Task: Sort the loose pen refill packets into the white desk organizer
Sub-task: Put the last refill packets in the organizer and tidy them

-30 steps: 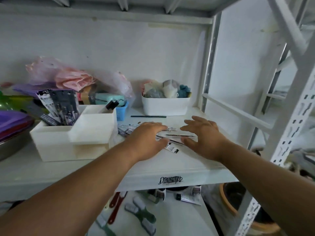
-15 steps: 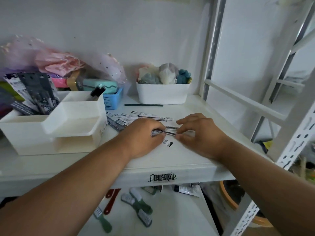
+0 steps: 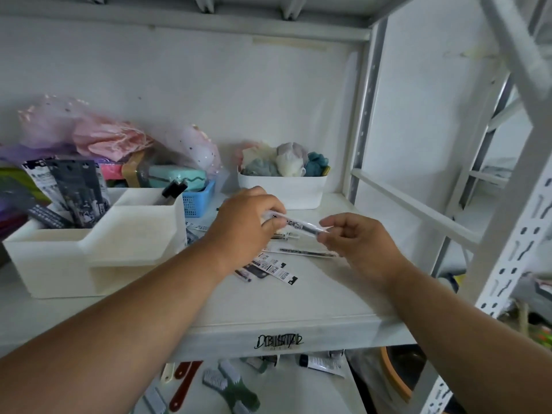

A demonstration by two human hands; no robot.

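Several dark refill packets [image 3: 74,192] are already stood in the stepped white plastic desk organizer [image 3: 98,246]. Just right of it, more loose packets [image 3: 274,268] are left lying on the shelf. Above these, one clear slim packet [image 3: 298,225] is pinched at its ends by the left hand [image 3: 245,225] and right hand [image 3: 355,243].

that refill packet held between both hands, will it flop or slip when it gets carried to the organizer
The refill packet is long, thin and in glossy clear wrap, so it probably bends little but may slide in a light pinch. The left hand and right hand hold it by its ends, which suggests it is very light. Dropped upright into the white organizer, it would likely lean like those already there.
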